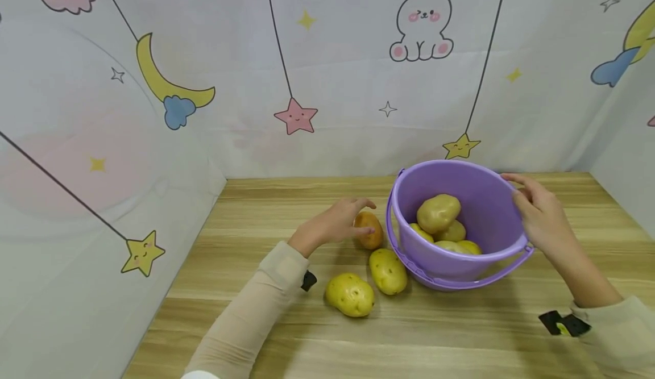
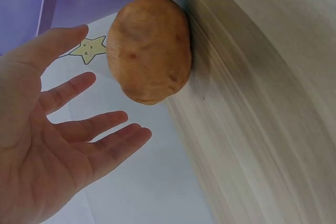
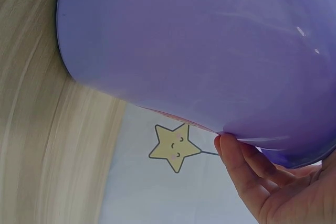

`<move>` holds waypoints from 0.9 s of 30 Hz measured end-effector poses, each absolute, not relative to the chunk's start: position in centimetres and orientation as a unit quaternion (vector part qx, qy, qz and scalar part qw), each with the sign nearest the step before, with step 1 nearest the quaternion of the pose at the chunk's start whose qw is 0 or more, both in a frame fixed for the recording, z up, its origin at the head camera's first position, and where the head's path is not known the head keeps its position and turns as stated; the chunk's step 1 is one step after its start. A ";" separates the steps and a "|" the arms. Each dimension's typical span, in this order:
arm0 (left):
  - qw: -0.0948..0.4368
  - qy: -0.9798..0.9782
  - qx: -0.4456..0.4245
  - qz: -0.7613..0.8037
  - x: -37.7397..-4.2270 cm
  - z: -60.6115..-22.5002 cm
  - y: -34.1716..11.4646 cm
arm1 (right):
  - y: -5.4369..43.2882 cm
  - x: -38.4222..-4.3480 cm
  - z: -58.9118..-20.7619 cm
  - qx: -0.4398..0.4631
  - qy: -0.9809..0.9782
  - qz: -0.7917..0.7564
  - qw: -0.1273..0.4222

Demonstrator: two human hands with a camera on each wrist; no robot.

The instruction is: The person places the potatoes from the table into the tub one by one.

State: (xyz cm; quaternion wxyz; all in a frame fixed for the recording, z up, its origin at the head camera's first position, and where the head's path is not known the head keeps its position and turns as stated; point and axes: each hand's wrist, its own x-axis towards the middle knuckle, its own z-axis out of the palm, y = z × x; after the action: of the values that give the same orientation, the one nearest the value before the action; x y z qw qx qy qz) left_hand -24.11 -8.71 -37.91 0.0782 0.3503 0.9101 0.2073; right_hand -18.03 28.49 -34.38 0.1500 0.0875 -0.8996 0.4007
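Observation:
My left hand (image 1: 335, 220) hovers over a brown, potato-like lump (image 1: 370, 241) on the table, its fingers spread. In the left wrist view a gap shows between the fingers and the brown lump (image 2: 149, 51). Two yellow potatoes (image 1: 350, 295) lie nearer to me, beside the purple bucket (image 1: 445, 268). Several more potatoes (image 1: 438, 213) sit inside the bucket, which leans a little. At its right side my right hand (image 1: 546, 214) grips the rim, fingertips against the outer wall in the right wrist view.
The bucket's purple handle (image 1: 460, 284) hangs down at the front. Beneath everything is a wood-grain table (image 1: 240, 208). A white cloth wall (image 1: 348, 146) with cartoon stars and a rabbit closes off the back and sides.

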 end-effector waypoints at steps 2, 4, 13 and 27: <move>0.079 0.909 0.354 0.204 -24.2 -38.2 -8.8 | 28.4 -18.0 -34.4 0.086 -0.899 0.403 0.146; 0.079 0.909 0.356 0.202 -24.2 -38.3 -8.8 | 28.4 -17.9 -34.4 0.085 -0.899 0.404 0.144; 0.093 0.912 0.353 0.187 -24.4 -39.3 -8.5 | 28.4 -17.8 -34.5 0.083 -0.900 0.403 0.144; 0.106 0.908 0.359 0.186 -24.5 -39.7 -8.4 | 28.4 -18.1 -34.5 0.088 -0.898 0.402 0.157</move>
State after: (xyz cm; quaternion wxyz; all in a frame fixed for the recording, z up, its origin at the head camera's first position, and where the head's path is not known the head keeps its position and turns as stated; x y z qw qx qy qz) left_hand -24.48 -8.42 -39.70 0.1057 0.3595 0.9082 0.1864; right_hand -18.05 28.44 -34.54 0.1567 0.0879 -0.8978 0.4022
